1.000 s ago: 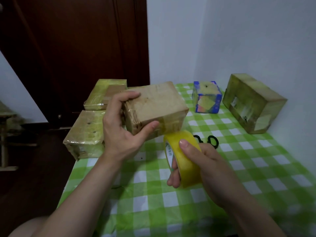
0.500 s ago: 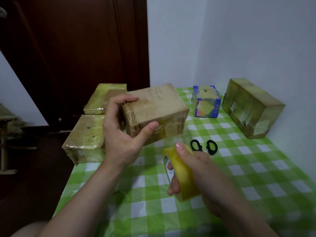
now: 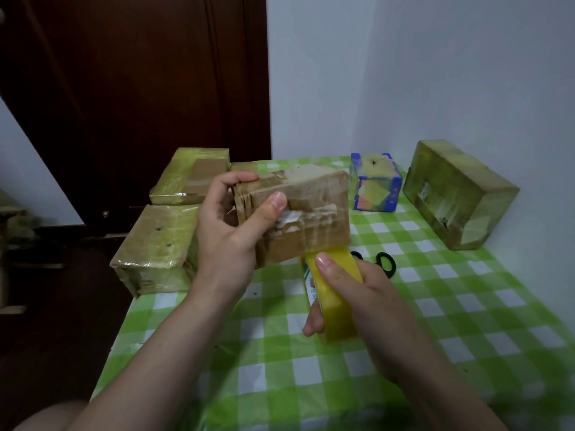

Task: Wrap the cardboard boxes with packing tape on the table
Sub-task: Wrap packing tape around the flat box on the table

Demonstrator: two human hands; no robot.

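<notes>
The left hand (image 3: 230, 241) grips a cardboard box (image 3: 306, 213) above the table (image 3: 466, 321); the right hand (image 3: 370, 303) grips yellow tape (image 3: 334, 303).

The green-checked tabletop (image 3: 466, 321) is carrying a near-left taped box (image 3: 155, 244), a far-left taped box (image 3: 189, 175), a blue carton (image 3: 375, 181), a large right-hand taped box (image 3: 457, 194) and black scissors (image 3: 385, 262), all lying directly on it.

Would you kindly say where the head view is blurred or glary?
Head view: dim, even light; the held box and tape roll are fairly sharp; the tablecloth smears at the lower right corner; faint sheen on the near-left wrapped box.
</notes>
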